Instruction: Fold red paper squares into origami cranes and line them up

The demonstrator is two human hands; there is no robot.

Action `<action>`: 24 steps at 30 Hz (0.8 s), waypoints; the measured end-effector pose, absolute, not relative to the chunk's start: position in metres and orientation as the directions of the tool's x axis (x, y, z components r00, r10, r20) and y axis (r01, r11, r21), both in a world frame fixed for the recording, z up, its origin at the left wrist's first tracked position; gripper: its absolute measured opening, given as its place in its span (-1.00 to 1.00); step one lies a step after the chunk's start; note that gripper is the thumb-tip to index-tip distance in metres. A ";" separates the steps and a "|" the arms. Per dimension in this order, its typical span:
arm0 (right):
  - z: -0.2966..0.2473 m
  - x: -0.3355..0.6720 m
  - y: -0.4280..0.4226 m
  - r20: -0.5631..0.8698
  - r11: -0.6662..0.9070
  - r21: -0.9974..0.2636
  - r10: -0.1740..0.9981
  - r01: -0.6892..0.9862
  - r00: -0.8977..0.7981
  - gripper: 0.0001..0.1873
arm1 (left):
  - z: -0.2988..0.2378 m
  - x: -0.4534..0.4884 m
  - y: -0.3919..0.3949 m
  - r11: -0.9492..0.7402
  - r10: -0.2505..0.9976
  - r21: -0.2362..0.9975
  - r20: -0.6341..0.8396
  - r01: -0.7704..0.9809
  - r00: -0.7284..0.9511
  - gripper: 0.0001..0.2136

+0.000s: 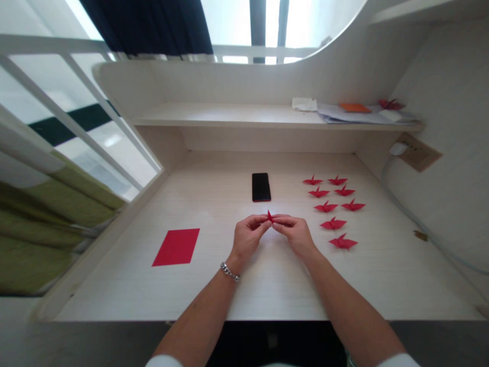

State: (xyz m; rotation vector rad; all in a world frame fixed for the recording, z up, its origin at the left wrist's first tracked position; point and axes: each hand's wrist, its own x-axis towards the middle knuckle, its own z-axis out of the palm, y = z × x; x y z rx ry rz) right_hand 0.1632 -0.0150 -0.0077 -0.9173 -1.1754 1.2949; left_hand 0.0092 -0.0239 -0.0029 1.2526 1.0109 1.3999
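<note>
My left hand and my right hand meet over the middle of the pale desk, fingers pinched together on a small folded red paper piece held between them. Only its tip shows above my fingers. A silver bracelet circles my left wrist. A flat red paper sheet lies to the left of my hands. Several finished red paper cranes sit in two rows to the right.
A black phone lies face up just beyond my hands. The shelf above holds papers, an orange item and another red crane. A wall socket with a plug and cable is at right. A white rail borders the left.
</note>
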 end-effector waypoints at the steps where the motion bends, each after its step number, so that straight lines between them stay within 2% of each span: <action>1: -0.008 0.163 -0.015 0.124 0.104 -0.972 0.989 -0.212 -0.083 -0.82 | -0.003 0.009 -0.024 -0.189 0.982 0.973 0.190 -0.130 -0.007 -0.78; 5: -0.008 0.160 -0.015 0.067 0.058 -0.975 0.997 -0.213 -0.038 -0.81 | -0.003 0.009 -0.023 -0.176 0.984 0.978 0.173 -0.111 -0.032 -0.79; 9: -0.005 0.158 -0.015 0.015 0.018 -0.958 1.000 -0.287 0.011 -0.73 | -0.004 0.010 -0.023 -0.159 0.985 0.985 0.155 -0.061 -0.073 -0.79; 14: -0.001 0.157 -0.016 -0.059 -0.080 -0.958 0.995 -0.277 -0.085 -0.60 | -0.005 0.011 -0.024 -0.161 0.987 0.986 0.161 -0.051 -0.015 -0.79; 18: -0.004 0.158 -0.016 -0.082 -0.095 -0.975 0.994 -0.199 -0.073 -0.66 | -0.008 0.013 -0.025 -0.171 0.985 0.981 0.172 -0.088 0.003 -0.75; 24: -0.011 0.160 -0.013 -0.015 -0.018 -0.992 1.000 -0.125 -0.026 -0.73 | -0.012 0.014 -0.024 -0.174 0.985 0.980 0.175 -0.100 0.004 -0.73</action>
